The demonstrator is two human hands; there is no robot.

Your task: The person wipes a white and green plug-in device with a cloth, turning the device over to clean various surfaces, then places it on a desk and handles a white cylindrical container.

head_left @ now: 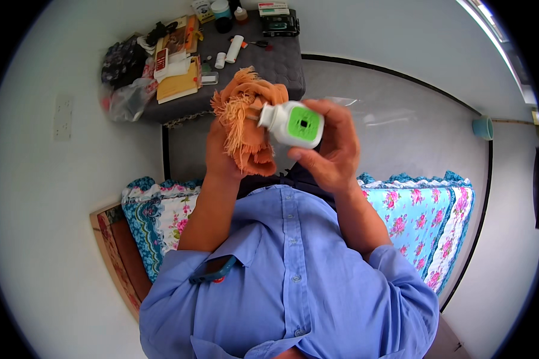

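In front of my chest, my left hand [220,152] is closed round a bunched orange cloth [245,134] with frayed, fringed edges; most of its fingers are hidden behind the cloth. My right hand [340,140] grips a small white bottle [276,124] with a green patch on the side facing me. The bottle lies tilted on its side, its neck pointing left against or just in front of the cloth. Whether its mouth touches the fabric, I cannot tell. A small tan piece [255,112] shows among the folds near the bottle's neck.
A dark grey padded bench [281,66] stands ahead, holding yellow envelopes [179,90], a white tube [235,49], small bottles, boxes and plastic bags [129,99]. Floral bedding [413,218] lies beside me on both sides. A phone [215,268] sticks out of my shirt pocket.
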